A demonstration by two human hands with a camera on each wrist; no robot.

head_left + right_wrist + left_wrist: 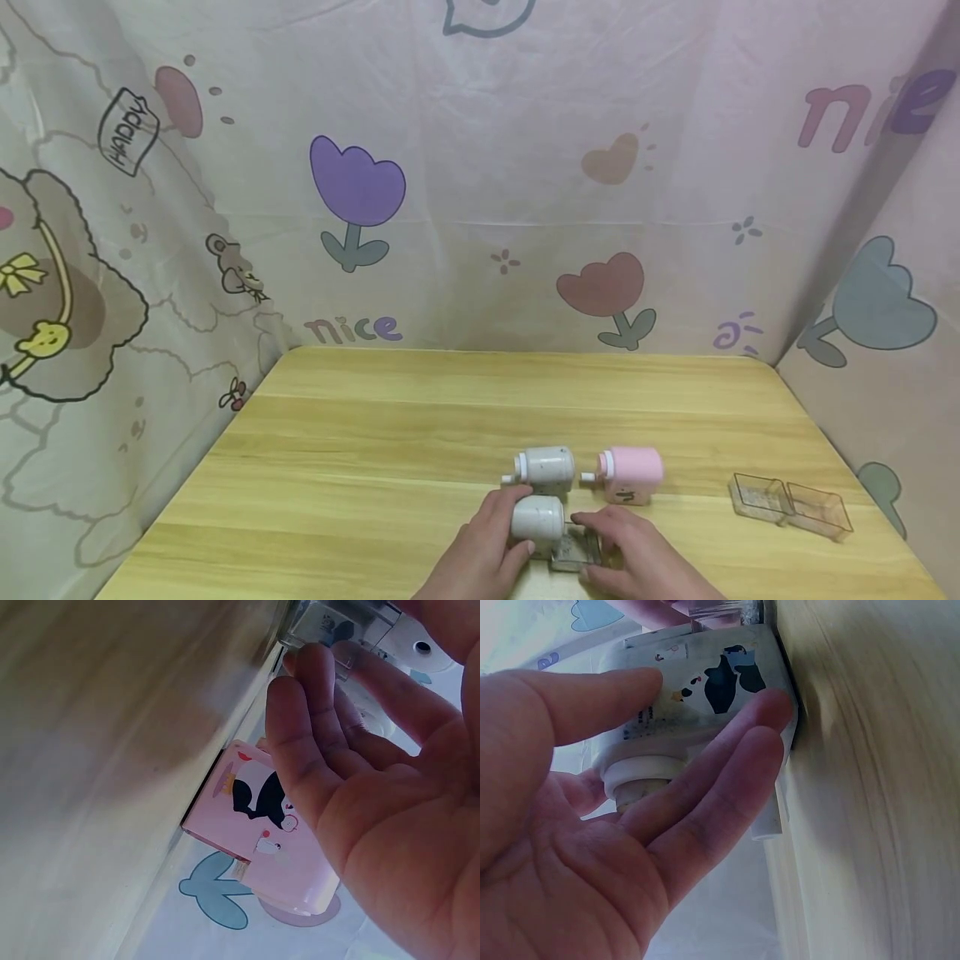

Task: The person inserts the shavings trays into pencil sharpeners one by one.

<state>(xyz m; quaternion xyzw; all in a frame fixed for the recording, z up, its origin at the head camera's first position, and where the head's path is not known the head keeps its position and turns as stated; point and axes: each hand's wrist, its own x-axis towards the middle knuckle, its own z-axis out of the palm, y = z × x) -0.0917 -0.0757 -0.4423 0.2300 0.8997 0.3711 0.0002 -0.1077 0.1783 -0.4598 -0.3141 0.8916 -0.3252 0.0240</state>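
My left hand (pixel 487 542) holds a white crank pencil sharpener (pixel 537 518) on the table, thumb on one side and fingers on the other. Dark printed figures mark its side (pixel 727 679) in the left wrist view. At its right end a clear shavings drawer (pixel 574 553) sticks out. My right hand (pixel 637 546) grips this drawer between thumb and fingers; the right wrist view shows the clear plastic (pixel 330 626) at my fingertips. Just behind stand a second white sharpener (pixel 549 467) and a pink sharpener (pixel 636 473).
Two clear drawers (pixel 761 498) (pixel 821 510) lie side by side toward the right edge of the wood-grain table (pixel 360 433). Printed curtains (pixel 480 167) hang behind the table and along both sides.
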